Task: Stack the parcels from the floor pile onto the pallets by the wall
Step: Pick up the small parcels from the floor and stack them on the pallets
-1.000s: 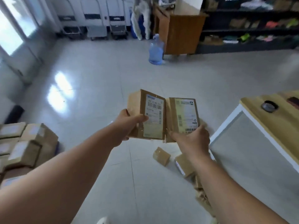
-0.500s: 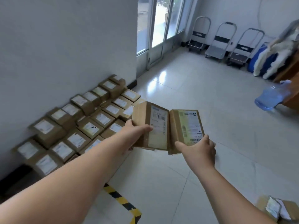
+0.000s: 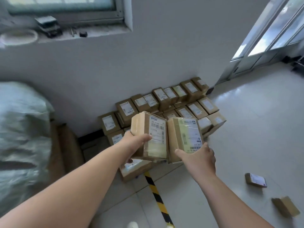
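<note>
Floor: the floor (image 3: 246,129) was pale tile with a gloss, and it caught daylight near the doorway.
Floor marking: a yellow-and-black striped tape (image 3: 156,195) ran along the tiles from the near edge toward the stack.
Wall: the wall (image 3: 148,55) was plain grey-white, with a dark skirting at its foot.
Window sill: the sill (image 3: 65,37) sat high on the wall and carried a dark model truck (image 3: 48,26) and a few small items too blurred to name.
Door: a glazed door (image 3: 271,30) stood at the right, at the end of the wall.
Stacked parcels: the stacked parcels (image 3: 164,102) were brown cartons with white labels up, set in close rows against the wall. What they rested on could not be seen.
Left hand: the left hand (image 3: 136,142) gripped the left parcel (image 3: 153,134), thumb curled over its labelled top and fingers under it.
Right hand: the right hand (image 3: 199,157) gripped the near end of the right parcel (image 3: 185,137), thumb on one edge and fingers on the other.
Held parcels: the two were held side by side and touching, labels up, above the near end of the stack.
Loose parcels: one loose parcel (image 3: 255,180) and a second loose parcel (image 3: 285,206) lay on the tiles at the right, well apart from the stack.
Left side of room: a pale bulky sack (image 3: 21,129) was blurred, with a brown object (image 3: 65,145) just beside it.
</note>
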The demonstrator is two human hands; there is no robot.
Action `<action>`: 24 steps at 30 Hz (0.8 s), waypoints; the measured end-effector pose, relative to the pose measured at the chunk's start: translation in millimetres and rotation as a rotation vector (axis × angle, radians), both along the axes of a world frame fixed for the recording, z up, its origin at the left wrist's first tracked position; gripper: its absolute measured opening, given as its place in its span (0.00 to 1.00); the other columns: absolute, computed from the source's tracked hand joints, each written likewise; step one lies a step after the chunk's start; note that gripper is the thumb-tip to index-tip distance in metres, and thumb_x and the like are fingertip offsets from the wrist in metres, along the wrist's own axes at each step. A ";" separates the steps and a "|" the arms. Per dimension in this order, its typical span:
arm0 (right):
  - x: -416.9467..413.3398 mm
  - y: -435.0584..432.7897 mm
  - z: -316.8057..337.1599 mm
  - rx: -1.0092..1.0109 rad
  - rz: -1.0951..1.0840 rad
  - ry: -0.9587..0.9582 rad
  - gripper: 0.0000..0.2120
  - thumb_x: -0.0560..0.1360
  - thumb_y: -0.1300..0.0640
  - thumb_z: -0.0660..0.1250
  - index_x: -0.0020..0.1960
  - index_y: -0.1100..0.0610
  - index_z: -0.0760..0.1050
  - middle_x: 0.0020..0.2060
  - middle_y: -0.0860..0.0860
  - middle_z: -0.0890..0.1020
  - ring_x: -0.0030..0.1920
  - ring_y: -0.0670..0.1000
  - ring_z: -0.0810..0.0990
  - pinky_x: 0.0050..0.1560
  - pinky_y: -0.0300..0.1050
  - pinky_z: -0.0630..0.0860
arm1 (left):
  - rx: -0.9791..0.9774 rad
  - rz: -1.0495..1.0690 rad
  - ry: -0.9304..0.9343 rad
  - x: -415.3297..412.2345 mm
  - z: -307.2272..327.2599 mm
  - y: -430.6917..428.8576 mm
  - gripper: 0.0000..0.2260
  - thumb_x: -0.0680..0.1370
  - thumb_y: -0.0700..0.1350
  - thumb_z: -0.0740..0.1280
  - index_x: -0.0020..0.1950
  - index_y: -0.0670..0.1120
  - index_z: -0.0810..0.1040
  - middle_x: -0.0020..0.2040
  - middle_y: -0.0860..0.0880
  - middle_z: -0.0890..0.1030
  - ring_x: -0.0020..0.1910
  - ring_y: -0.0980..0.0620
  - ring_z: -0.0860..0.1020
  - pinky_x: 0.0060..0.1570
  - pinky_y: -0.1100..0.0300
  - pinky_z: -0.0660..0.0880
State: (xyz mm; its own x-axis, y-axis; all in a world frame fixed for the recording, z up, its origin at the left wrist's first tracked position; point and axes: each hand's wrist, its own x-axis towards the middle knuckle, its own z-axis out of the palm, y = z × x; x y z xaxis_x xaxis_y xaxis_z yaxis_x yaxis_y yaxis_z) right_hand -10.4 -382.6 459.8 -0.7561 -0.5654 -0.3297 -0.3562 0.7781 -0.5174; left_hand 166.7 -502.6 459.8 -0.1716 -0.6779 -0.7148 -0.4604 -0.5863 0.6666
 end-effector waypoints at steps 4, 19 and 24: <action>18.7 -54.3 -18.7 0.040 0.119 -0.004 0.56 0.63 0.36 0.75 0.78 0.61 0.52 0.71 0.57 0.65 0.70 0.59 0.65 0.66 0.58 0.72 | 0.061 0.156 0.001 31.0 -22.3 -32.2 0.35 0.71 0.57 0.74 0.72 0.48 0.62 0.59 0.44 0.76 0.55 0.42 0.78 0.54 0.43 0.76; 36.7 -237.7 -165.8 0.189 0.470 -0.136 0.57 0.68 0.36 0.73 0.80 0.58 0.42 0.79 0.55 0.52 0.78 0.57 0.52 0.74 0.56 0.60 | 0.188 0.659 0.039 70.3 -174.8 -174.9 0.25 0.76 0.51 0.71 0.69 0.48 0.67 0.56 0.46 0.79 0.52 0.45 0.80 0.48 0.48 0.77; 51.8 -268.5 -233.5 0.201 0.478 -0.176 0.57 0.68 0.38 0.74 0.80 0.58 0.41 0.79 0.54 0.50 0.78 0.56 0.49 0.76 0.57 0.58 | 0.198 0.709 0.016 87.1 -240.2 -225.5 0.26 0.76 0.52 0.71 0.71 0.48 0.68 0.59 0.46 0.80 0.55 0.45 0.79 0.60 0.40 0.75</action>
State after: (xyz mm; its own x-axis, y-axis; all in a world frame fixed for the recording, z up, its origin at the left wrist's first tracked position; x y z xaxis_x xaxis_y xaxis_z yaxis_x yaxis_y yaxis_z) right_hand 41.4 -651.1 226.3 -0.3541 -0.7452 -0.5651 -0.6158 0.6406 -0.4588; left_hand 253.8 -728.1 219.5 0.2483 -0.4886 -0.8364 0.0830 -0.8495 0.5209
